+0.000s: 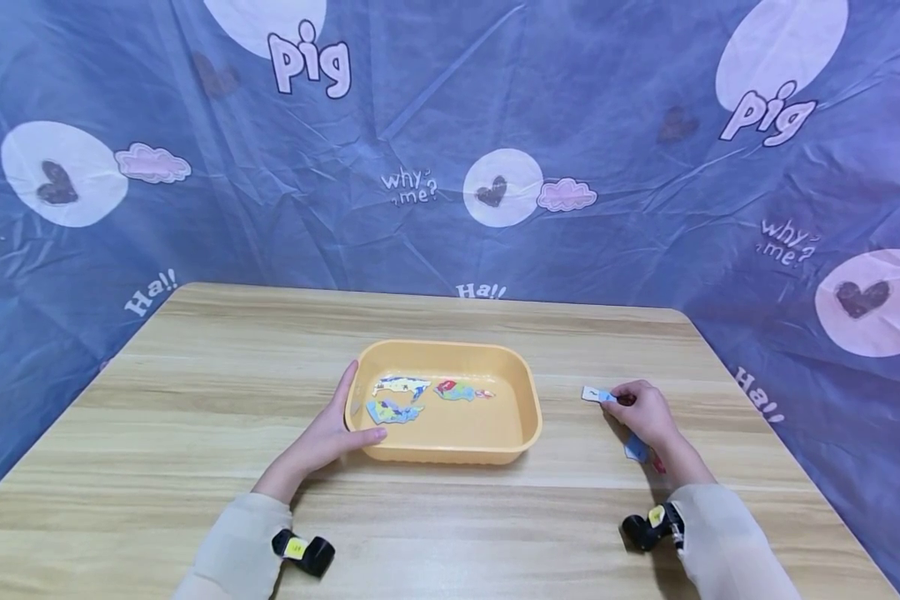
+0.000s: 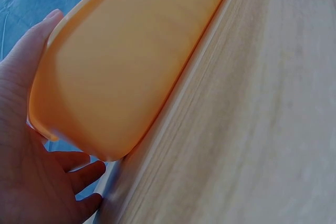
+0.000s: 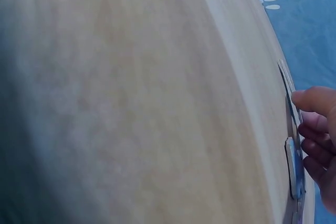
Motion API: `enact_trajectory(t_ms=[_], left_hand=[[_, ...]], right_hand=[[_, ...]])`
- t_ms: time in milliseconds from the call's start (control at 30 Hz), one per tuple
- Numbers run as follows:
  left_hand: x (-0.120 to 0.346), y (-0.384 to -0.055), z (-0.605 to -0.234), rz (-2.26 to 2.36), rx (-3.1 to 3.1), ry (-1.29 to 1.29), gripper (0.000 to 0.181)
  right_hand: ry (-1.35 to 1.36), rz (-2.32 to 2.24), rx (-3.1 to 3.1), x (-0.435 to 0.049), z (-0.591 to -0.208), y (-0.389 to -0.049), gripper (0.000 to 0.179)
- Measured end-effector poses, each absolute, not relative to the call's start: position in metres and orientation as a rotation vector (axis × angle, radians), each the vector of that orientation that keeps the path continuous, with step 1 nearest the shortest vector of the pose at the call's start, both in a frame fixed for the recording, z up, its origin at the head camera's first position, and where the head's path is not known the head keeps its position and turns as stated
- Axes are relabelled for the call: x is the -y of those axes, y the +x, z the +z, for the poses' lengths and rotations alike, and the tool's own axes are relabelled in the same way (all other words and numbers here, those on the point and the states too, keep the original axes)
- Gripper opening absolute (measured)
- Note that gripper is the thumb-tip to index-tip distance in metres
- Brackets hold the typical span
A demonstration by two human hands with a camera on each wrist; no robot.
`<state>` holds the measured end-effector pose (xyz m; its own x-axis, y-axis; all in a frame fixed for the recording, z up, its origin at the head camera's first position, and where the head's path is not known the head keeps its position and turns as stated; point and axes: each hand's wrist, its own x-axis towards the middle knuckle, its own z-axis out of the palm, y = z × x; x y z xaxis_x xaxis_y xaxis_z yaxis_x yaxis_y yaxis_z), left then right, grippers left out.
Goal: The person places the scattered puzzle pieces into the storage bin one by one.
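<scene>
My left hand (image 1: 328,435) grips the left end of a yellow plastic tray (image 1: 450,454), thumb over the near rim and fingers along the side. In the left wrist view the tray wall (image 2: 121,66) fills the space beside that hand. Three flat, map-like puzzle pieces lie in the tray: a white and blue one (image 1: 401,384), a yellow and blue one (image 1: 393,412), and a red and green one (image 1: 457,391). To the right of the tray, my right hand (image 1: 648,414) pinches a white and blue puzzle piece (image 1: 594,394) close over the table.
Under my right wrist lie a blue puzzle piece (image 1: 635,448) and a red one (image 1: 658,464), partly covered by the arm. The wooden table (image 1: 450,533) reaches back to a blue printed cloth (image 1: 420,242). Each wrist carries a small black camera.
</scene>
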<state>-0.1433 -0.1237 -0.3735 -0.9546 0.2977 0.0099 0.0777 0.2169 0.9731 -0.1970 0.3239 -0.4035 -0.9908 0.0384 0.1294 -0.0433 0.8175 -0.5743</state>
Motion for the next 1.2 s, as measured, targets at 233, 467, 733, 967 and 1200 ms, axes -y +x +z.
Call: enact_trajectory(t_ms=[233, 467, 733, 967, 1200], left_hand=[[0.124, -0.144, -0.375, 1.830, -2.304, 0.367, 0.099], [0.124, -0.144, -0.375, 1.840, -2.289, 0.369, 0.099], [0.123, -0.144, -0.375, 1.832, -2.292, 0.357, 0.099], [0.124, -0.144, -0.374, 1.832, -2.292, 0.349, 0.099], [0.124, -0.144, -0.374, 1.828, -2.297, 0.348, 0.099]], right_hand=[[-0.064, 1.029, 2.832, -0.321, -0.398, -0.197, 0.030], [-0.002, 1.026, 2.771, -0.315, -0.390, -0.199, 0.031], [0.065, 1.072, 2.742, -0.310, -0.375, -0.198, 0.029], [0.090, 1.033, 2.709, -0.308, -0.365, -0.200, 0.028], [0.114, 1.016, 2.711, -0.301, -0.354, -0.200, 0.029]])
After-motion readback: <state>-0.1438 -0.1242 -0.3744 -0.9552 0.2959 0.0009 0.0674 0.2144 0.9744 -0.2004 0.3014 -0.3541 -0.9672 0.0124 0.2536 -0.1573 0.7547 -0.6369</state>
